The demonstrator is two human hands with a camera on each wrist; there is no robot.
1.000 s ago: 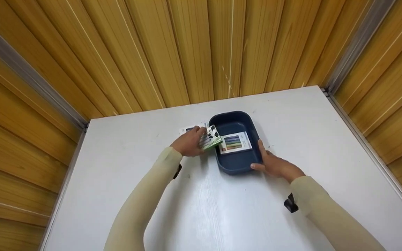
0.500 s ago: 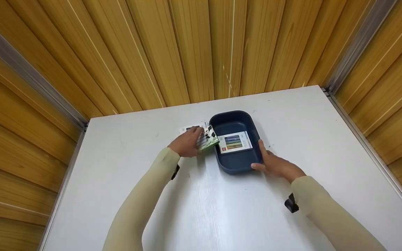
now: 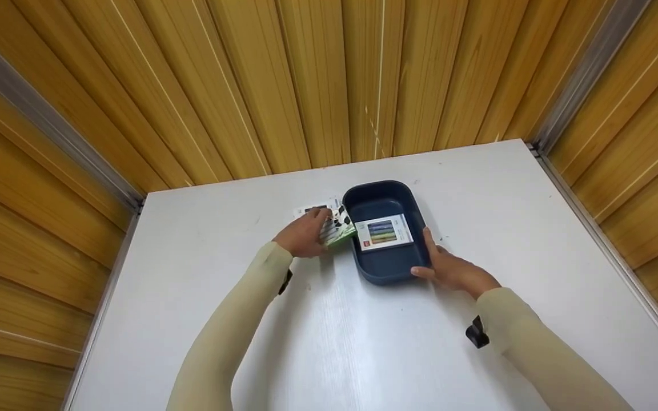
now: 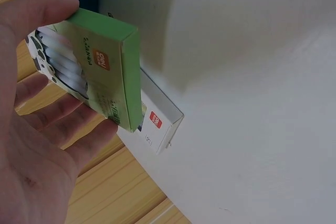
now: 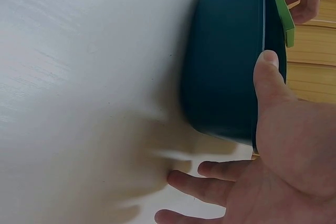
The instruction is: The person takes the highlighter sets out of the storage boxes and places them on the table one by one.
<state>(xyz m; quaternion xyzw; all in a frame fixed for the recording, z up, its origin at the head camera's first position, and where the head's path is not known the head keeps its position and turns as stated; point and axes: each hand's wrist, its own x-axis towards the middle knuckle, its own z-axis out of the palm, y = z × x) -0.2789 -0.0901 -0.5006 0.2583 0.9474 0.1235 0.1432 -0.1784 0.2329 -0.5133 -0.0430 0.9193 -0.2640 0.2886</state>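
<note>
My left hand (image 3: 303,233) grips a thin green-edged box (image 3: 338,225) with a panda print, just left of the dark blue bin (image 3: 383,274). Through its window, the left wrist view shows several whitish sticks. The thumb lies on one edge of the box, fingertips along the opposite side. Below it, another white box (image 4: 160,116) lies on the table, partly hidden. Inside the bin rests a white box (image 3: 385,233) picturing coloured sticks. My right hand (image 3: 452,271) rests at the bin's right side, thumb over the rim, other fingers straight and spread outside the wall.
The white table (image 3: 329,342) carries the bin near its back edge. Yellow wood-patterned panels (image 3: 306,85) enclose it at the back and both sides, with grey metal posts (image 3: 586,74) in the corners.
My left hand has drawn the panda box slightly left, from overlapping the bin's rim to beside it. The bin and my right hand have stayed nearly still.
</note>
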